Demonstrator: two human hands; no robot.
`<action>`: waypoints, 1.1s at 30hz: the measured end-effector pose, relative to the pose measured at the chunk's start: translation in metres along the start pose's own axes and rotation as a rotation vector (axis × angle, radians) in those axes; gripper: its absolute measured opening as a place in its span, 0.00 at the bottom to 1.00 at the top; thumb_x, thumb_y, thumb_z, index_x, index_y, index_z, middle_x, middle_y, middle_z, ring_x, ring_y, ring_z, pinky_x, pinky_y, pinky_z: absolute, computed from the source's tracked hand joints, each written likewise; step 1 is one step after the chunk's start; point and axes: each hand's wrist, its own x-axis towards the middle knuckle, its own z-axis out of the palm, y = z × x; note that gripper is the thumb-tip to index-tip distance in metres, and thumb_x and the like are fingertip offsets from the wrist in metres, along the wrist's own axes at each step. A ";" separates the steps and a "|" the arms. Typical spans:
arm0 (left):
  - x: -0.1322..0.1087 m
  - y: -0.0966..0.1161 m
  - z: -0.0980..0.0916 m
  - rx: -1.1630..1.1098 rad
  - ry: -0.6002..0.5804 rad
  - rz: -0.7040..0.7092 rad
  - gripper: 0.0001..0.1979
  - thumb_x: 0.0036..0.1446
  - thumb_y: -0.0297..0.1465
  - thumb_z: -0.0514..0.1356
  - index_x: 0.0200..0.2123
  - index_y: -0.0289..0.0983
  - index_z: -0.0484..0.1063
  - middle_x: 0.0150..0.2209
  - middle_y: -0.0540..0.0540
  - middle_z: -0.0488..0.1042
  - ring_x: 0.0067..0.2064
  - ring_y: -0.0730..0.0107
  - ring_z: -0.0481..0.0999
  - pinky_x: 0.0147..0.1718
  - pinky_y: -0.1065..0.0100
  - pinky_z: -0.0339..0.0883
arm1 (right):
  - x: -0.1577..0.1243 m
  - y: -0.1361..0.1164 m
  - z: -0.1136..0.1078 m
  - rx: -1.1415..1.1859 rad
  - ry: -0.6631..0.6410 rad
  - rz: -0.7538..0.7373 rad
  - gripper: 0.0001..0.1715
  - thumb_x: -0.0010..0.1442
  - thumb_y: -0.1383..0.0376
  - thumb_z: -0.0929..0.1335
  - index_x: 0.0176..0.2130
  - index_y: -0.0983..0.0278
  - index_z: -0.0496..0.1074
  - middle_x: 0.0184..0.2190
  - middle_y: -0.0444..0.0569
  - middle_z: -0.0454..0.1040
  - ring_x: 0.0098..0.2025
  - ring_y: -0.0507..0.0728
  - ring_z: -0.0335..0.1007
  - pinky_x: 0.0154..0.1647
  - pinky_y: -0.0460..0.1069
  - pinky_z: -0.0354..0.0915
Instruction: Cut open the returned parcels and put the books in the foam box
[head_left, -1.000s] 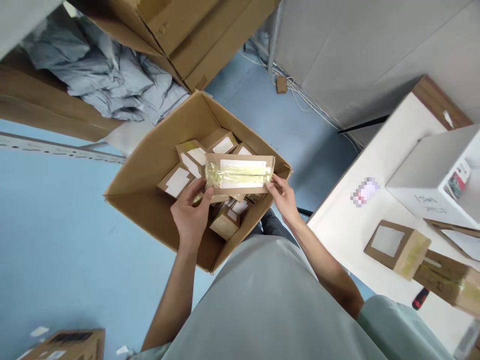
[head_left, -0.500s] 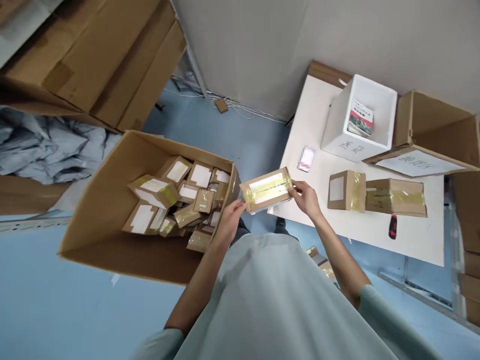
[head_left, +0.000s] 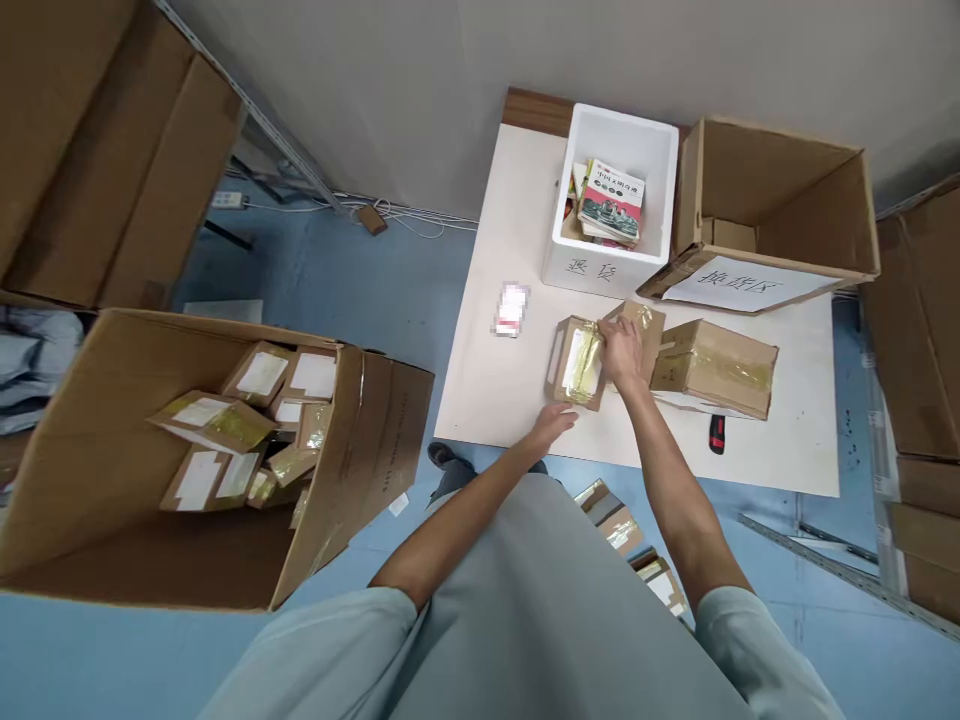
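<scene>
A taped cardboard box (head_left: pixel 581 365) with a white label stands on the white table (head_left: pixel 487 385). My right hand (head_left: pixel 624 350) grips its upper right edge, fingers bent over the corner. At the box's near end my left hand (head_left: pixel 551 427) has its fingertips against the lower edge; part of their contact is hidden. Behind my right hand a second taped box (head_left: pixel 646 318) is partly covered. Beside that lies a longer taped box (head_left: pixel 716 368). A red and black box cutter (head_left: pixel 717 434) rests near the table's front edge.
A white foam bin (head_left: pixel 609 268) with books (head_left: pixel 613 200) and an open carton (head_left: pixel 784 200) with a handwritten sign stand at the back. A phone-sized blurred item (head_left: pixel 511 309) lies at left. A large carton (head_left: pixel 375 440) holds several small boxes; more boxes (head_left: pixel 622 528) sit below the table.
The box has moved right from beside the large carton onto the table, turned, with both hands. My view has swung right.
</scene>
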 end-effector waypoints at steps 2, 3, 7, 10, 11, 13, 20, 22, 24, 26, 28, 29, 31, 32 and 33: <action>0.011 0.009 0.028 0.048 -0.056 -0.004 0.25 0.62 0.32 0.71 0.61 0.32 0.82 0.69 0.30 0.78 0.67 0.46 0.81 0.68 0.50 0.73 | 0.006 0.004 0.001 -0.029 0.023 0.034 0.29 0.65 0.76 0.64 0.59 0.66 0.83 0.63 0.60 0.83 0.80 0.69 0.60 0.84 0.69 0.47; 0.014 0.013 0.035 0.069 -0.082 0.003 0.24 0.61 0.31 0.71 0.60 0.33 0.83 0.68 0.31 0.79 0.67 0.46 0.81 0.68 0.50 0.72 | 0.006 0.001 0.003 -0.041 0.037 0.036 0.29 0.67 0.75 0.63 0.61 0.66 0.82 0.65 0.61 0.81 0.81 0.69 0.57 0.85 0.70 0.46; 0.005 0.020 0.013 0.099 -0.119 0.053 0.17 0.59 0.30 0.72 0.52 0.34 0.87 0.60 0.35 0.85 0.62 0.49 0.84 0.69 0.52 0.72 | -0.011 -0.031 0.028 0.014 0.039 -0.061 0.27 0.74 0.70 0.62 0.64 0.67 0.81 0.70 0.62 0.78 0.81 0.69 0.58 0.85 0.70 0.48; -0.018 0.012 -0.049 0.049 -0.010 0.101 0.13 0.60 0.33 0.71 0.47 0.36 0.87 0.59 0.38 0.86 0.63 0.49 0.83 0.71 0.53 0.70 | -0.031 -0.068 0.060 0.096 -0.041 -0.122 0.26 0.76 0.66 0.61 0.62 0.68 0.82 0.67 0.63 0.80 0.79 0.69 0.64 0.83 0.70 0.54; -0.028 0.006 -0.074 0.022 0.049 0.114 0.13 0.60 0.34 0.71 0.46 0.36 0.87 0.59 0.38 0.86 0.63 0.48 0.83 0.71 0.52 0.70 | -0.036 -0.081 0.071 0.118 -0.072 -0.138 0.26 0.77 0.65 0.61 0.61 0.69 0.82 0.67 0.63 0.80 0.78 0.70 0.66 0.82 0.71 0.55; -0.049 -0.009 -0.129 -0.047 0.180 0.129 0.14 0.59 0.37 0.72 0.45 0.35 0.87 0.57 0.36 0.87 0.62 0.45 0.83 0.70 0.49 0.71 | -0.044 -0.111 0.094 0.154 -0.138 -0.176 0.26 0.77 0.63 0.61 0.61 0.69 0.82 0.66 0.63 0.81 0.76 0.70 0.70 0.81 0.71 0.58; -0.140 -0.079 -0.322 -0.412 0.629 0.175 0.31 0.54 0.51 0.75 0.54 0.37 0.84 0.58 0.35 0.86 0.57 0.46 0.85 0.63 0.46 0.75 | -0.056 -0.247 0.178 0.214 -0.392 -0.366 0.28 0.77 0.58 0.61 0.59 0.67 0.84 0.61 0.65 0.84 0.68 0.71 0.78 0.74 0.70 0.68; -0.167 -0.096 -0.370 -0.531 0.725 0.203 0.34 0.52 0.54 0.77 0.53 0.37 0.84 0.58 0.34 0.86 0.57 0.46 0.85 0.64 0.46 0.75 | -0.058 -0.295 0.204 0.206 -0.431 -0.414 0.28 0.76 0.57 0.62 0.58 0.67 0.84 0.59 0.65 0.85 0.66 0.72 0.80 0.72 0.70 0.70; -0.192 -0.110 -0.416 -0.629 0.790 0.224 0.35 0.50 0.55 0.77 0.53 0.37 0.84 0.58 0.33 0.86 0.58 0.46 0.86 0.65 0.46 0.74 | -0.058 -0.347 0.231 0.194 -0.467 -0.460 0.27 0.76 0.57 0.62 0.56 0.66 0.85 0.58 0.64 0.86 0.63 0.71 0.82 0.71 0.69 0.71; -0.213 -0.122 -0.459 -0.712 0.852 0.245 0.34 0.50 0.54 0.78 0.52 0.37 0.83 0.58 0.33 0.86 0.58 0.47 0.86 0.65 0.46 0.74 | -0.058 -0.400 0.260 0.188 -0.524 -0.511 0.26 0.76 0.57 0.62 0.56 0.66 0.85 0.57 0.63 0.86 0.61 0.70 0.83 0.70 0.67 0.73; -0.231 -0.134 -0.501 -0.770 0.912 0.256 0.32 0.49 0.51 0.79 0.51 0.37 0.84 0.58 0.34 0.86 0.59 0.47 0.85 0.66 0.46 0.74 | -0.057 -0.454 0.293 0.185 -0.597 -0.560 0.26 0.76 0.57 0.63 0.57 0.66 0.84 0.57 0.63 0.87 0.60 0.69 0.84 0.69 0.65 0.74; -0.238 -0.140 -0.521 -0.791 0.939 0.255 0.31 0.49 0.50 0.79 0.50 0.37 0.84 0.57 0.34 0.86 0.59 0.47 0.85 0.66 0.47 0.75 | -0.056 -0.480 0.311 0.178 -0.641 -0.580 0.26 0.76 0.57 0.63 0.57 0.67 0.84 0.57 0.63 0.86 0.60 0.69 0.84 0.69 0.64 0.74; -0.250 -0.155 -0.558 -0.827 0.986 0.239 0.27 0.51 0.46 0.78 0.50 0.37 0.84 0.56 0.36 0.86 0.58 0.49 0.86 0.65 0.48 0.75 | -0.053 -0.529 0.350 0.144 -0.736 -0.602 0.25 0.75 0.59 0.64 0.59 0.67 0.84 0.58 0.62 0.86 0.61 0.68 0.84 0.69 0.62 0.74; -0.254 -0.162 -0.575 -0.845 1.012 0.225 0.26 0.53 0.45 0.78 0.50 0.37 0.84 0.56 0.36 0.87 0.57 0.50 0.86 0.65 0.48 0.75 | -0.051 -0.551 0.371 0.113 -0.788 -0.606 0.24 0.75 0.61 0.65 0.59 0.67 0.84 0.59 0.62 0.86 0.61 0.68 0.84 0.69 0.62 0.74; -0.258 -0.170 -0.590 -0.864 1.040 0.212 0.25 0.54 0.44 0.77 0.51 0.37 0.84 0.56 0.37 0.87 0.56 0.51 0.86 0.65 0.49 0.75 | -0.050 -0.572 0.392 0.078 -0.836 -0.605 0.24 0.74 0.62 0.65 0.60 0.66 0.83 0.60 0.61 0.85 0.62 0.68 0.84 0.70 0.62 0.73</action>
